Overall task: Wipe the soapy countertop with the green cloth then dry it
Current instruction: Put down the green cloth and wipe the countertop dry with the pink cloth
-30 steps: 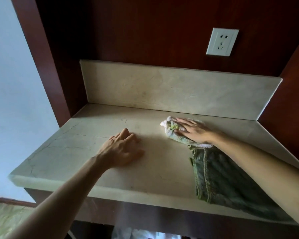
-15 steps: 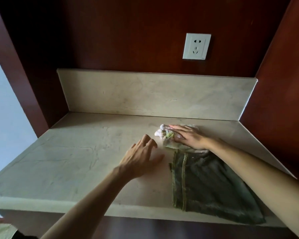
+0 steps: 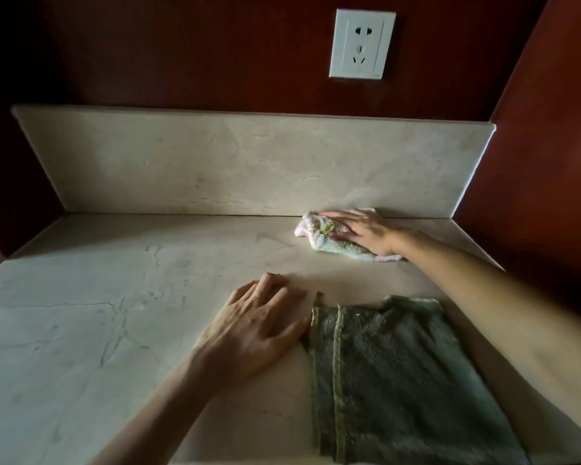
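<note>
My right hand (image 3: 359,229) presses flat on a small pale green and pink cloth (image 3: 322,234) at the back right of the beige stone countertop (image 3: 81,313), close to the backsplash. My left hand (image 3: 259,327) rests palm down on the counter in the middle, fingers spread, holding nothing. Its fingertips touch the left hem of a larger dark green towel (image 3: 393,380) that lies flat at the front right, partly under my right forearm. Faint wet streaks show on the stone near the small cloth.
A stone backsplash (image 3: 215,162) runs along the rear. Dark red wood panels close in the back and right side (image 3: 534,162). A white wall socket (image 3: 361,45) sits above the backsplash. The counter's front edge is at the bottom of the view.
My right hand has pushed the small cloth back toward the backsplash. My left hand has shifted right, up to the edge of the green towel. The view has moved closer and rightward.
</note>
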